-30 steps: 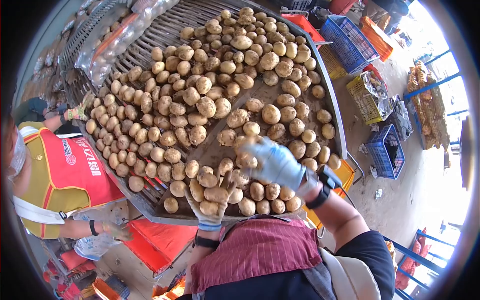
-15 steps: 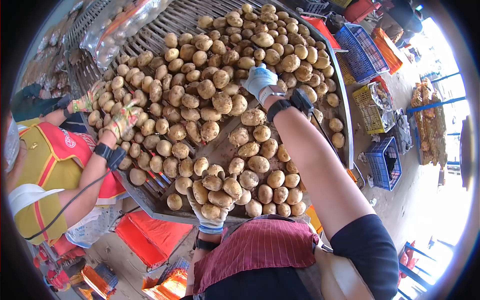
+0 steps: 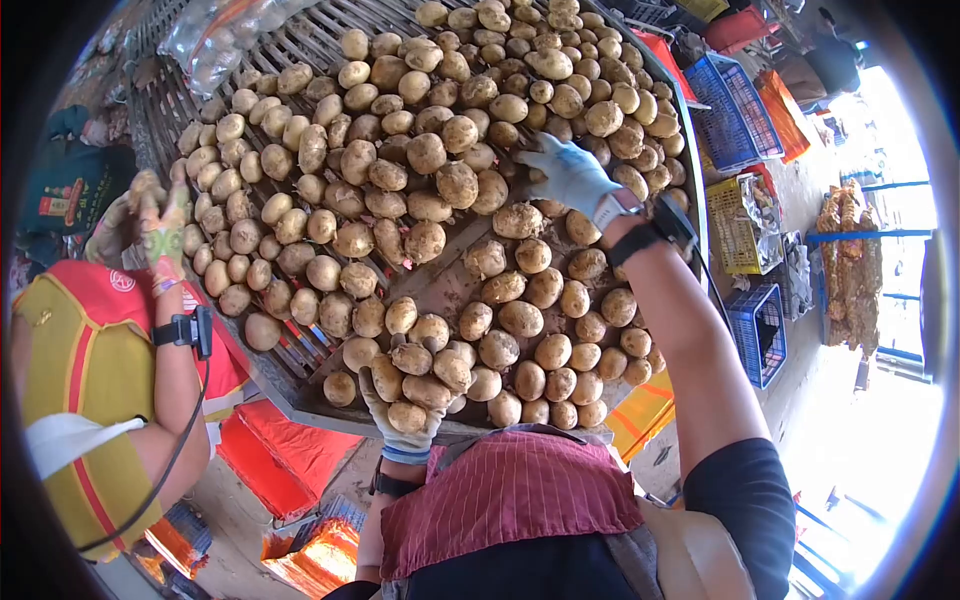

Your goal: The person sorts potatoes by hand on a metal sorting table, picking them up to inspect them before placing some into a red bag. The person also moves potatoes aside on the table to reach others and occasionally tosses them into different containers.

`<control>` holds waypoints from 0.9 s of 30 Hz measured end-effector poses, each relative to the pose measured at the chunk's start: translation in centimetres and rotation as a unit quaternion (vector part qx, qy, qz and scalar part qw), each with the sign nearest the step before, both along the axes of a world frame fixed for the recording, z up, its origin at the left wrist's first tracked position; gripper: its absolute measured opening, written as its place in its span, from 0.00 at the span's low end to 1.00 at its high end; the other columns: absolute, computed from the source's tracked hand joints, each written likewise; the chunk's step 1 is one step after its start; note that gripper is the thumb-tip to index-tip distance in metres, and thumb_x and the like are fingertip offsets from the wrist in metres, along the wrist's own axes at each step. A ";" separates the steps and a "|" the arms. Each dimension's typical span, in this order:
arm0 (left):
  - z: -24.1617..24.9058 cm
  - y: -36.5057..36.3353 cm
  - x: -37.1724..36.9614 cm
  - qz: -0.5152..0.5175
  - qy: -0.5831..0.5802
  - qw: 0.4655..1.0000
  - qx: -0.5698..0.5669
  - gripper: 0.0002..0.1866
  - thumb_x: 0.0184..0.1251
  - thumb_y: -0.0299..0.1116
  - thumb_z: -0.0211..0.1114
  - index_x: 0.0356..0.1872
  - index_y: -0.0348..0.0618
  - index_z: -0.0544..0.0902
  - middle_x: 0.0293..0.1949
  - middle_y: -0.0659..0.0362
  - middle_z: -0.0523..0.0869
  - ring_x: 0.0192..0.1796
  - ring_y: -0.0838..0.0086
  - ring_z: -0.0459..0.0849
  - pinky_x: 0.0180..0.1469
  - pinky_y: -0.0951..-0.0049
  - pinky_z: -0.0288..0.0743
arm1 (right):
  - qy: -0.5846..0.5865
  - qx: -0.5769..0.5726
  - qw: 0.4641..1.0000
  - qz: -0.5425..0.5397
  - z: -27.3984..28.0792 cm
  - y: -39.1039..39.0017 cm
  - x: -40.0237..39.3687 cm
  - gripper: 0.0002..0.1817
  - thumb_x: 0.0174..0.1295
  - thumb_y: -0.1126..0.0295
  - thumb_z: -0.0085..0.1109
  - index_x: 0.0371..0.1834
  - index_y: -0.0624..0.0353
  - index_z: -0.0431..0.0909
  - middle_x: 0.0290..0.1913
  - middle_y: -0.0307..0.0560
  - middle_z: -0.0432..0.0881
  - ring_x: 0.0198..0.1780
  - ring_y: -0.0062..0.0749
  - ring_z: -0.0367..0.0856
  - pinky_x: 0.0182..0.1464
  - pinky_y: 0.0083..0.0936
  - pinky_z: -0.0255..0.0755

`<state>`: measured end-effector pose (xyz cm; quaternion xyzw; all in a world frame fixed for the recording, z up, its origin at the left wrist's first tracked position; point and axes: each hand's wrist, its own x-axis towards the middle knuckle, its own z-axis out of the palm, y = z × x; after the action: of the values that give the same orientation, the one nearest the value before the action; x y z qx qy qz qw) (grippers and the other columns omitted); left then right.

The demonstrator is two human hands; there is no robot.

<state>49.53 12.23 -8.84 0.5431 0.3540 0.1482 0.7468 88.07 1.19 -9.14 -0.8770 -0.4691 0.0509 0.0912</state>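
Many soil-smudged potatoes [image 3: 457,186] lie on a slatted metal sorting table [image 3: 455,270]. At the near edge my left hand [image 3: 405,430], in a pale glove with a blue cuff, is under a cluster of potatoes [image 3: 428,390]; its grey fingertips show between them, curled around from beneath. My right hand [image 3: 572,178], gloved in light blue and white, reaches over the pile farther out. Its fingers are stretched apart and touch or nearly touch potatoes, with none visibly gripped.
A co-worker's gloved hands [image 3: 160,220] are raised at the table's left edge. A filled plastic bag [image 3: 222,40] rests at the far left of the slats. Blue crates [image 3: 738,110], a yellow crate [image 3: 738,222] and orange-red bags [image 3: 275,455] stand on the floor around.
My right hand has shifted right, with its fingers more spread. My left hand still cradles its potatoes. The co-worker's hands have lifted off the potatoes and moved left, together.
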 end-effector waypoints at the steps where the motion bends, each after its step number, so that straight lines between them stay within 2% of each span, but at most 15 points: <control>1: -0.1 0.1 0.0 0.024 -0.023 0.998 -0.059 0.44 0.60 0.46 0.74 0.71 0.46 0.56 0.68 0.51 0.68 0.66 0.60 0.73 0.67 0.52 0.71 | 0.033 -0.095 0.995 -0.025 1.5 1.4 -0.3 0.30 0.57 0.55 0.66 0.66 0.38 0.74 0.59 0.51 0.74 0.56 0.50 0.79 0.57 0.39 0.75; 2: -0.5 0.3 0.1 0.086 -0.087 0.970 -0.210 0.44 0.60 0.47 0.73 0.71 0.45 0.57 0.68 0.51 0.68 0.66 0.59 0.73 0.67 0.52 0.71 | 0.064 -0.189 0.979 -0.047 2.6 2.5 -0.6 0.32 0.57 0.55 0.67 0.68 0.35 0.73 0.60 0.51 0.74 0.58 0.50 0.78 0.58 0.38 0.75; 4: -0.6 0.3 0.2 0.137 -0.124 0.930 -0.319 0.44 0.60 0.47 0.73 0.71 0.45 0.57 0.67 0.51 0.69 0.66 0.59 0.73 0.66 0.51 0.72 | 0.068 -0.205 0.976 -0.022 1.6 4.1 0.6 0.33 0.57 0.53 0.66 0.68 0.35 0.72 0.60 0.52 0.76 0.57 0.49 0.79 0.56 0.39 0.76; 6: -0.7 0.2 0.4 0.143 -0.124 0.923 -0.333 0.44 0.60 0.48 0.73 0.71 0.44 0.58 0.66 0.50 0.69 0.65 0.58 0.74 0.66 0.51 0.72 | 0.069 -0.299 0.952 0.009 1.3 6.3 1.1 0.27 0.53 0.50 0.68 0.59 0.39 0.81 0.54 0.48 0.81 0.56 0.46 0.81 0.54 0.40 0.77; 10: -0.9 0.4 0.2 0.152 -0.126 0.917 -0.347 0.44 0.60 0.50 0.73 0.70 0.42 0.59 0.65 0.50 0.69 0.64 0.56 0.74 0.65 0.51 0.72 | 0.019 -0.270 0.962 -0.039 0.8 6.3 -0.7 0.18 0.58 0.63 0.62 0.53 0.43 0.84 0.52 0.47 0.84 0.57 0.46 0.82 0.53 0.39 0.79; 11: -0.9 0.4 0.1 0.158 -0.127 0.915 -0.349 0.45 0.60 0.51 0.73 0.70 0.41 0.59 0.65 0.50 0.69 0.64 0.56 0.74 0.65 0.50 0.73 | 0.055 -0.256 0.964 -0.047 1.5 5.9 -1.3 0.20 0.59 0.69 0.57 0.56 0.43 0.82 0.55 0.49 0.82 0.57 0.47 0.82 0.53 0.39 0.79; 14: -0.8 0.4 -0.3 0.173 -0.128 0.910 -0.354 0.45 0.59 0.52 0.73 0.70 0.40 0.60 0.64 0.49 0.70 0.64 0.55 0.74 0.64 0.50 0.73 | 0.050 -0.214 0.975 -0.029 -0.2 3.4 -1.5 0.30 0.55 0.67 0.59 0.66 0.42 0.73 0.59 0.54 0.78 0.52 0.50 0.83 0.51 0.39 0.79; 16: -1.2 0.6 -0.6 0.179 -0.133 0.910 -0.350 0.45 0.59 0.52 0.73 0.70 0.40 0.60 0.64 0.49 0.70 0.64 0.55 0.74 0.64 0.50 0.73 | 0.070 -0.197 0.977 -0.043 -0.5 2.2 -2.1 0.31 0.54 0.69 0.59 0.67 0.42 0.72 0.62 0.54 0.75 0.53 0.50 0.83 0.52 0.40 0.79; 18: -3.2 0.6 -1.2 0.155 -0.136 0.920 -0.332 0.40 0.65 0.57 0.62 0.70 0.44 0.61 0.65 0.51 0.70 0.65 0.55 0.73 0.64 0.48 0.73 | 0.088 -0.200 0.970 -0.101 -0.2 1.3 -3.1 0.25 0.58 0.71 0.56 0.61 0.41 0.77 0.63 0.54 0.75 0.54 0.49 0.83 0.52 0.40 0.79; 20: -5.1 0.4 -1.8 0.131 -0.139 0.930 -0.314 0.36 0.71 0.61 0.51 0.71 0.48 0.62 0.66 0.54 0.71 0.66 0.56 0.71 0.64 0.47 0.73 | 0.072 -0.171 0.978 -0.095 -1.0 -0.3 -2.2 0.27 0.55 0.73 0.59 0.61 0.41 0.76 0.61 0.56 0.77 0.54 0.52 0.82 0.52 0.40 0.79; 22: -4.4 0.6 -2.4 0.135 -0.144 0.936 -0.292 0.35 0.74 0.63 0.46 0.71 0.50 0.63 0.67 0.55 0.71 0.67 0.56 0.70 0.64 0.46 0.73 | 0.131 -0.063 0.988 -0.047 -1.0 -1.6 -0.9 0.30 0.53 0.74 0.63 0.63 0.45 0.75 0.56 0.52 0.81 0.52 0.46 0.84 0.51 0.37 0.80; 24: -2.0 1.0 -1.8 0.039 -0.374 0.801 -0.465 0.38 0.68 0.68 0.48 0.67 0.51 0.70 0.66 0.56 0.71 0.66 0.56 0.71 0.64 0.46 0.71 | 0.310 0.119 0.930 -0.155 0.9 -2.8 -2.4 0.27 0.54 0.77 0.64 0.61 0.54 0.76 0.48 0.46 0.84 0.49 0.35 0.84 0.49 0.30 0.79; 25: -1.0 1.7 -1.5 0.123 -0.265 0.790 -0.539 0.37 0.68 0.68 0.48 0.67 0.52 0.70 0.67 0.56 0.71 0.66 0.56 0.71 0.66 0.47 0.69 | 0.395 0.239 0.870 -0.170 1.7 -3.1 -3.7 0.25 0.57 0.78 0.63 0.60 0.57 0.76 0.47 0.43 0.84 0.47 0.31 0.83 0.49 0.26 0.78; 26: -1.1 1.5 -1.5 0.135 -0.292 0.771 -0.550 0.37 0.68 0.67 0.49 0.68 0.52 0.70 0.67 0.55 0.71 0.66 0.56 0.71 0.67 0.46 0.68 | 0.473 0.349 0.787 -0.184 2.7 -3.3 -5.3 0.22 0.60 0.80 0.62 0.60 0.61 0.75 0.46 0.41 0.83 0.45 0.26 0.82 0.48 0.22 0.77; 27: -0.2 1.4 -1.4 0.125 -0.282 0.794 -0.524 0.34 0.69 0.67 0.47 0.68 0.57 0.69 0.67 0.57 0.70 0.67 0.55 0.68 0.68 0.40 0.63 | 0.574 0.394 0.701 -0.155 4.0 -3.4 -7.6 0.22 0.61 0.81 0.61 0.60 0.61 0.75 0.46 0.40 0.83 0.44 0.25 0.82 0.47 0.20 0.76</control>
<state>48.10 13.65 -9.08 -0.0463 0.2156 0.1786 0.9589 80.48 -2.21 -5.17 -0.6224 -0.1609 0.3402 0.6863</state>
